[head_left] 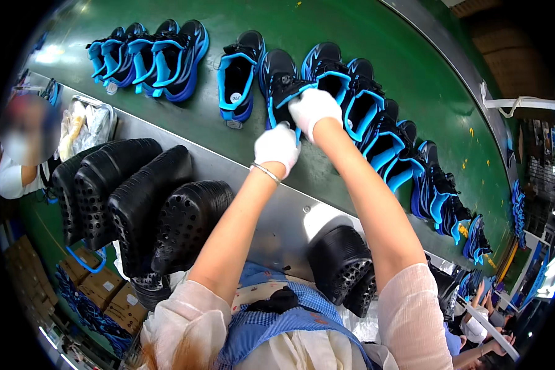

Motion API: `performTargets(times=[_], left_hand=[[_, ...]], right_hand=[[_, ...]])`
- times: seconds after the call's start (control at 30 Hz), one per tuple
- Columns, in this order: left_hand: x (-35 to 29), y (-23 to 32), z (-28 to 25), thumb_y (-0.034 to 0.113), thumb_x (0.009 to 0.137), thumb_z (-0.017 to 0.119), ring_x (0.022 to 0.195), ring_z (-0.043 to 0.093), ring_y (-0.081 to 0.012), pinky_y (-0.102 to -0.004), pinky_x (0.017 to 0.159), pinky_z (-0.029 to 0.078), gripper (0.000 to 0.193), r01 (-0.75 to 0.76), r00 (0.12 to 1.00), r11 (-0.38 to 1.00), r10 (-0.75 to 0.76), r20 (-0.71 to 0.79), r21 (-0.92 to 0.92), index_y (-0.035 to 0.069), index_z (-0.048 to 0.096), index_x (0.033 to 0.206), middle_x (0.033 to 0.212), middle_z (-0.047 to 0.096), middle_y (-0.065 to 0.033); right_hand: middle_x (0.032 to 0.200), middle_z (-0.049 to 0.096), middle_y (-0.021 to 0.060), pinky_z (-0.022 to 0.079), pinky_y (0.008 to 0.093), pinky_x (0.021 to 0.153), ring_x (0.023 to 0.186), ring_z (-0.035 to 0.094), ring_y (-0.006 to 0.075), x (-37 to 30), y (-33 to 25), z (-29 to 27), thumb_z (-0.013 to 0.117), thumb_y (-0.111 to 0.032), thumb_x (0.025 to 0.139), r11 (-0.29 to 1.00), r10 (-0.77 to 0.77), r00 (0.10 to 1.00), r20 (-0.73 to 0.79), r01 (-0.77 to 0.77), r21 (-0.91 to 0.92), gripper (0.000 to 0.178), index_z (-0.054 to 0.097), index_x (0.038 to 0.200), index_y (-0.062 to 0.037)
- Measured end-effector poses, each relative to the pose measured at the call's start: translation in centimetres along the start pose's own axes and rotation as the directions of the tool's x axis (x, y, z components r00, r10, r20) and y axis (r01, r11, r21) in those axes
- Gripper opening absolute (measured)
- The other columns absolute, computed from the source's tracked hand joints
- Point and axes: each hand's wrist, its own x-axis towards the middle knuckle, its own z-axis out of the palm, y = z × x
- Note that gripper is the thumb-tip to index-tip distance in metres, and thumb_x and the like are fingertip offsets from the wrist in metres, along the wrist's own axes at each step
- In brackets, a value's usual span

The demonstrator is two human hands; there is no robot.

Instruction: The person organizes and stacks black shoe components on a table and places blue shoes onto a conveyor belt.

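Note:
On the green table, my two hands in white gloves are at one black sneaker (282, 71) with a bright blue lining. My left hand (277, 148) is closed at its heel, while my right hand (316, 112) is closed at its collar, near the tongue. The gloves hide part of the shoe's opening and the fingertips. Just left of it stands a similar sneaker (235, 77), toe pointing away, with a round white sticker inside. On the right, another sneaker (327, 68) stands close by my right hand.
Several sneakers (179, 58) stand at the far left, and a row of sneakers (382, 132) curves down the right. Along the steel edge (271, 213) lie black foot-shaped blocks (188, 219) with holes. A tray (92, 123) of pale items is at left, beside a person (21, 154).

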Motion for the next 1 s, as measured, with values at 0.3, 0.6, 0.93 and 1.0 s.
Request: performTargets(times=[0.3, 0.6, 0.93, 1.0], left_hand=[[-3.3, 2.3, -4.8, 0.026, 0.085, 0.057, 0.096, 0.059, -0.0353, -0.0439, 0.082, 0.049, 0.027, -0.153, 0.987, 0.983, 0.147, -0.064, -0.104, 0.004, 0.063, 0.100, 0.103, 0.059, -0.0157], [-3.5, 0.2, -1.9, 0.016, 0.084, 0.061, 0.097, 0.057, -0.0331, -0.0420, 0.082, 0.047, 0.019, -0.171, 0.972, 0.972, 0.139, -0.190, -0.160, 0.007, 0.064, 0.100, 0.108, 0.059, -0.0098], [-0.9, -0.6, -4.5, 0.030, 0.081, 0.065, 0.093, 0.059, -0.0363, -0.0423, 0.082, 0.047, 0.027, -0.167, 0.981, 0.961, 0.139, -0.137, -0.219, 0.006, 0.068, 0.092, 0.093, 0.062, -0.0170], [0.1, 0.7, -6.7, 0.033, 0.081, 0.063, 0.089, 0.060, -0.0363, -0.0413, 0.080, 0.048, 0.031, -0.187, 0.975, 0.968, 0.163, -0.152, -0.166, 0.004, 0.069, 0.091, 0.092, 0.064, -0.0181]], right_hand=[[0.104, 0.068, 0.0140, 0.053, 0.0397, 0.081, 0.094, 0.066, 0.0302, 2.1, 0.3, 1.6, 0.059, -0.023, 0.081, 0.878, -0.245, 0.968, 0.058, 0.247, -0.410, 0.024, 0.070, 0.099, -0.0106], [0.108, 0.067, 0.0169, 0.052, 0.0375, 0.084, 0.102, 0.064, 0.0314, 3.3, -0.3, 0.7, 0.055, -0.017, 0.080, 0.922, -0.233, 0.959, 0.158, 0.270, -0.277, 0.029, 0.071, 0.102, -0.0088], [0.050, 0.052, 0.0083, 0.039, 0.0306, 0.041, 0.037, 0.049, 0.0174, -6.9, 4.8, -11.4, 0.052, -0.016, 0.074, 0.930, -0.176, 0.899, 0.401, 0.019, 0.366, 0.024, 0.051, 0.056, -0.0012], [0.050, 0.051, 0.0064, 0.040, 0.0307, 0.042, 0.039, 0.049, 0.0163, -10.7, 8.0, -11.7, 0.049, -0.015, 0.077, 0.904, -0.156, 0.920, 0.361, -0.014, 0.427, 0.021, 0.051, 0.060, -0.0020]])
